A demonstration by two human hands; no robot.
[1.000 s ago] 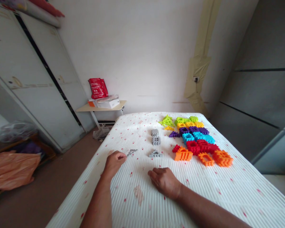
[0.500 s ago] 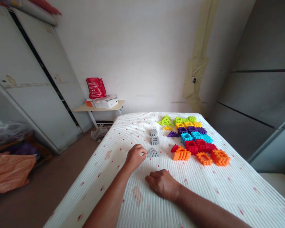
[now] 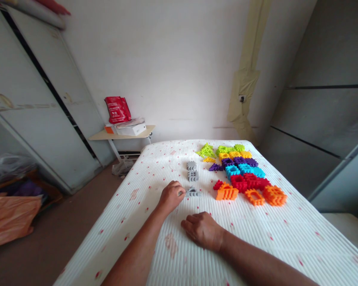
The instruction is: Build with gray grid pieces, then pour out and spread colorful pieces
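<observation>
My left hand [image 3: 172, 197] is closed in a pinch at the left corner of a grey triangular building block [image 3: 193, 192], which lies on the quilted bed cover [image 3: 238, 246]. The fingertips touch the block's edge, and its far end points right. Nearer to me, my right hand [image 3: 203, 230] rests on the cover as a loose fist, knuckles up; nothing shows in it, though its palm side is hidden. Beyond the triangle stand a grey window-like block [image 3: 193, 176] and a grey square block [image 3: 191, 165], one behind the other.
To the right, blocks are grouped by colour: orange [image 3: 227, 192], red [image 3: 252, 181], light blue [image 3: 245, 169], purple [image 3: 227, 163], yellow [image 3: 223, 156] and green [image 3: 207, 150]. A small table [image 3: 100, 136] with a red bag [image 3: 117, 110] stands behind the bed. Cabinets [image 3: 316, 115] flank it.
The whole view has shifted slightly. My left hand stays at the grey triangular block, whose outline looks a little different and thinner. My right hand keeps its place on the cover.
</observation>
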